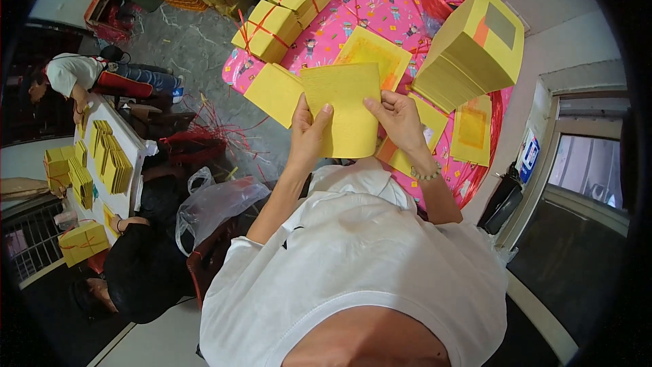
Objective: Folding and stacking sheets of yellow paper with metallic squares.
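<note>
- Upper garment: plain white shirt (380, 251), loose cut; soft folds across the front, greyish in shade.
- Neckline: wide, round, finished with a white collar band (367, 300); seam line follows its curve.
- Sleeves: short, white, roomy; left sleeve (234, 265) and right sleeve (479, 255) both wrinkled.
- Forearms bare below the sleeves.
- Right wrist: bracelet (426, 175) of rounded greenish beads, single strand.
- Left hand (310, 128) and right hand (399, 121): ungloved, fingers bare.
- Near the waist: bunched white cloth (363, 187); shirt hem or separate garment, cannot tell.
</note>
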Available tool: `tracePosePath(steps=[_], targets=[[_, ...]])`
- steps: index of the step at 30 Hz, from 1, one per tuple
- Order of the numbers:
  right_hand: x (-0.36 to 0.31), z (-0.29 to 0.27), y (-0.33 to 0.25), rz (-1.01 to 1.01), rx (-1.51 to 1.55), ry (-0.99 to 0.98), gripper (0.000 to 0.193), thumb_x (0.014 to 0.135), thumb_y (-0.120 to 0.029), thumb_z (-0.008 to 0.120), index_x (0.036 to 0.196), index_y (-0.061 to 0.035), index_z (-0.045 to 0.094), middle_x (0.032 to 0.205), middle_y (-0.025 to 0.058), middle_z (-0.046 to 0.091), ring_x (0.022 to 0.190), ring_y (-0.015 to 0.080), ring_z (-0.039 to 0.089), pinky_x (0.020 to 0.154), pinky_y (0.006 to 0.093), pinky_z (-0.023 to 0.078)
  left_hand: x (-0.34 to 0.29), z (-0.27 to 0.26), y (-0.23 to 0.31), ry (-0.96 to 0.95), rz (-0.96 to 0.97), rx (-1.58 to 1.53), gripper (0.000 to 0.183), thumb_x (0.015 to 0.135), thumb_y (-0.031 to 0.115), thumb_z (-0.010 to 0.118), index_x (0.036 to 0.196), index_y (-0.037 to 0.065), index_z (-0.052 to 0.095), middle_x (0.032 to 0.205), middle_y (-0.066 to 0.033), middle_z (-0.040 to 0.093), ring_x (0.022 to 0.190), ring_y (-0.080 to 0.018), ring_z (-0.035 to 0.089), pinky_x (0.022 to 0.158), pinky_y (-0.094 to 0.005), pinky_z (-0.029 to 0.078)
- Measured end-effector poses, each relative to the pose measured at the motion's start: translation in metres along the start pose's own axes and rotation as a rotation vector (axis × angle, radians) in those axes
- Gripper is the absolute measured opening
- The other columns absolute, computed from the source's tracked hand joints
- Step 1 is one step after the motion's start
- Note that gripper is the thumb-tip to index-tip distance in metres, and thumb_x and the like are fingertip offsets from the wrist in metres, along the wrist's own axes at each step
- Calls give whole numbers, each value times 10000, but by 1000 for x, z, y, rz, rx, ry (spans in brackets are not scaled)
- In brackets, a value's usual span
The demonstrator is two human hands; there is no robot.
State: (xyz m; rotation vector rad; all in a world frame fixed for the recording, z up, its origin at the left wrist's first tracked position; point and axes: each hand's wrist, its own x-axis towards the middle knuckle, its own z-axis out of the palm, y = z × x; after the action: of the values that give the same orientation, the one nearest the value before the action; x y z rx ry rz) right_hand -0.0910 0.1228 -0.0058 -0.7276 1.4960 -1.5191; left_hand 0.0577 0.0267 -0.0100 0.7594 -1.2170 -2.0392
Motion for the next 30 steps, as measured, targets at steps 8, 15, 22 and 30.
tracePosePath(steps=[8, 15, 22, 30], targets=[[1, 17, -8, 177, -84, -92, 231, 874, -147, 628, 964, 66, 636, 866, 61, 664, 768, 71, 605, 659, 214, 491, -8, -22, -4, 96, -36, -60, 361, 907, 61, 537, 1255, 39, 444, 1157, -70, 579, 1026, -128, 559, 880, -278, 451], [10, 29, 28, 152, -214, -192, 271, 859, -216, 643, 948, 40, 653, 765, 67, 674, 688, 80, 629, 605, 237, 494, -20, -44, -17, 229, -1, -136, 351, 904, 59, 544, 1242, 36, 454, 1170, -76, 568, 1038, -145, 557, 888, -289, 447], [12, 56, 22, 173, -423, -319, 250, 880, -189, 618, 985, 36, 643, 788, 45, 658, 652, 45, 578, 581, 203, 466, -34, -70, -25, 396, 57, -195, 390, 898, 51, 548, 1269, 40, 426, 1193, -80, 555, 1077, -164, 541, 928, -309, 426], [23, 79, 43, 114, -537, -355, 251, 845, -237, 640, 883, 12, 640, 681, 83, 619, 607, 108, 568, 574, 284, 447, -37, -100, -33, 557, 76, -264, 381, 899, 41, 539, 1264, 51, 434, 1237, -84, 534, 1105, -185, 533, 952, -321, 411]])
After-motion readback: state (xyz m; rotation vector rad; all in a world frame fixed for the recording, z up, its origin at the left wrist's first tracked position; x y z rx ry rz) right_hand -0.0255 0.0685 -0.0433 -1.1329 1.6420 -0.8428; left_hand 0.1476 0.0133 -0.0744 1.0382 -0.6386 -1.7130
